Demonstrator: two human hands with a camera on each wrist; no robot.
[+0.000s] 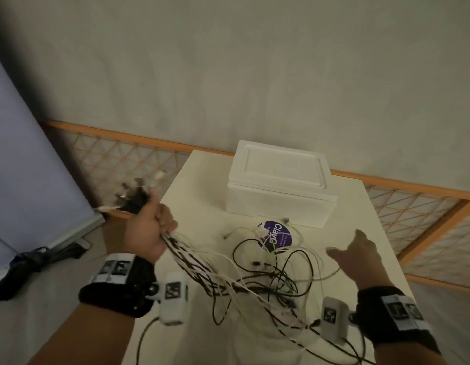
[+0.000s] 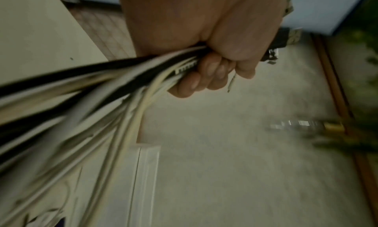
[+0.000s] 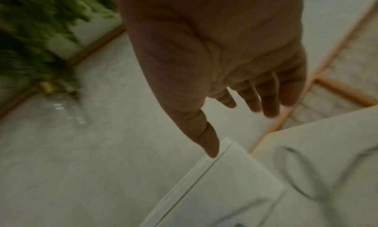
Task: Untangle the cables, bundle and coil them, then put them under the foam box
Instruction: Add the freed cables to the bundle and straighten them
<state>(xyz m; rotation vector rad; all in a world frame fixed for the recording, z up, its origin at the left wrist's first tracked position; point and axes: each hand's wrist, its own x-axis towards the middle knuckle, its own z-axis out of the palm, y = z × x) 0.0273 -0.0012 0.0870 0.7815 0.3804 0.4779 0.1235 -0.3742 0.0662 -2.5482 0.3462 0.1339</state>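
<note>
White and black cables (image 1: 257, 272) spread in loose loops over the middle of the pale desk (image 1: 360, 233), just in front of the white foam box (image 1: 278, 191), which stands at the desk's far edge with its lid on. One gathered bunch of them rises to the left hand (image 1: 149, 230), held up past the desk's left edge. The head view shows plug ends fanning out beyond the fist; the left wrist view alone shows the fingers (image 2: 206, 75) curled tight round the bunch, with one thin white end sticking out below them. The right hand (image 1: 357, 256) hovers over the desk's right part, near the outermost loop; the right wrist view shows its palm (image 3: 204, 52) flat, fingers straight and spread, holding nothing. Only the head view shows a round purple sticker (image 1: 277, 234) lying under the loops near the box's front. Several strands run off the near edge of the desk. Bare desk lies to the right of the box and beyond the right hand. Both wrist views are blurred.
</note>
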